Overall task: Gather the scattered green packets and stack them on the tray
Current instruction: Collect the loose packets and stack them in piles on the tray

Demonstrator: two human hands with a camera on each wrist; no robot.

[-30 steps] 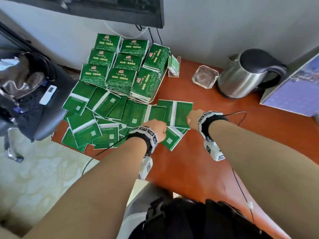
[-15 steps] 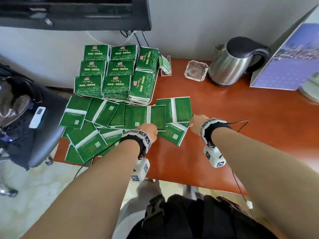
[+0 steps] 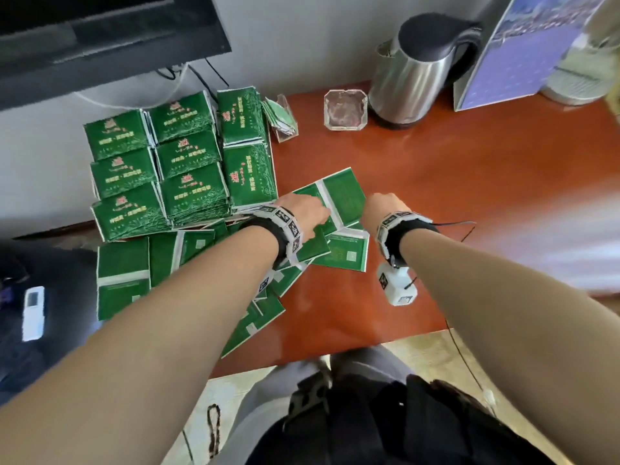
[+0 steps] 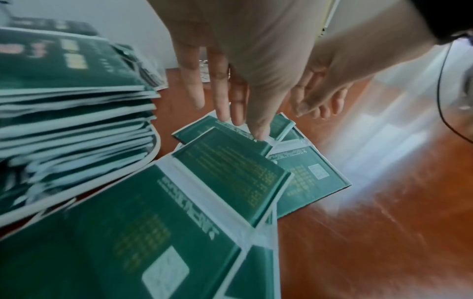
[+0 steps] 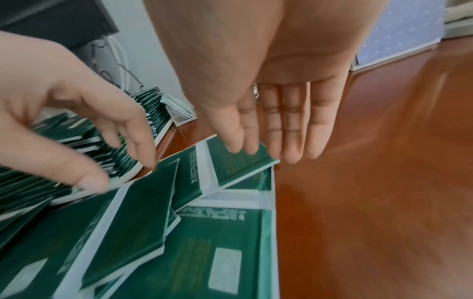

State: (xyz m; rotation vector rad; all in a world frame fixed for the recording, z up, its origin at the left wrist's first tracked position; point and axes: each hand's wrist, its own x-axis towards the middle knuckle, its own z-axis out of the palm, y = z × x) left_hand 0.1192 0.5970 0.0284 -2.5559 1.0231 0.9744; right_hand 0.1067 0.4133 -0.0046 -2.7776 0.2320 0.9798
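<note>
head: packet (image 3: 344, 199) under right hand (image 3: 380, 204)

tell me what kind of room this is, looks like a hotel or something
Probably a hotel room or a small office, though I can't be sure: a wooden desk against the wall holds an electric kettle and a glass ashtray, with a wall-mounted screen above.

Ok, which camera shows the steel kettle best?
The head view: the steel kettle stands whole at the desk's back edge, beside the glass ashtray. The left wrist view shows nothing recognisable of it; in the right wrist view the right hand hides it.
</note>
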